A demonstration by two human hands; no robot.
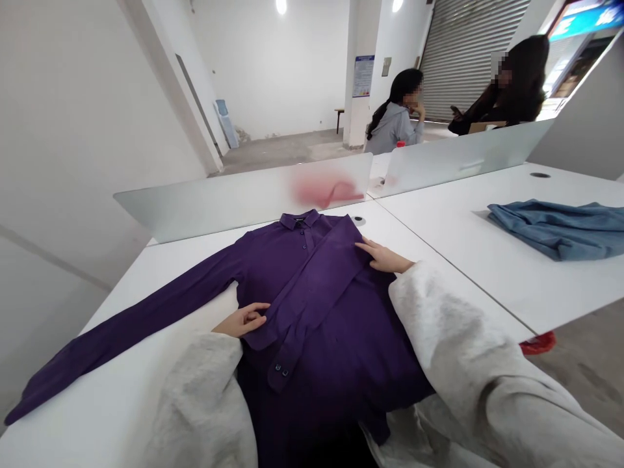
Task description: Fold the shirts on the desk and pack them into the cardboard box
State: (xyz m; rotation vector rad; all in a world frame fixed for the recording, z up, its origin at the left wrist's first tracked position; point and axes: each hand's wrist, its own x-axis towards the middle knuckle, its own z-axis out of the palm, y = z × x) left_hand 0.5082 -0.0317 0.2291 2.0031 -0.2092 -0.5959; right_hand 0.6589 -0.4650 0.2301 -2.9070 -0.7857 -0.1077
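A purple button-up shirt (322,325) lies front up on the white table, its collar toward the divider. One sleeve (312,292) is folded diagonally across the chest, its buttoned cuff at the lower middle. The other sleeve (141,325) stretches out to the left. My left hand (244,320) rests at the edge of the folded sleeve, index finger extended and the other fingers loosely bent. My right hand (387,255) lies on the shirt near the shoulder fold, fingers stretched out. The shirt's hem hangs toward my body in dark shadow.
Blue folded fabric (560,227) lies on the adjoining table to the right. Frosted dividers (234,201) run along the far edge, with a blurred red shape behind one. Two people sit beyond. Something red (539,342) shows below the table edge.
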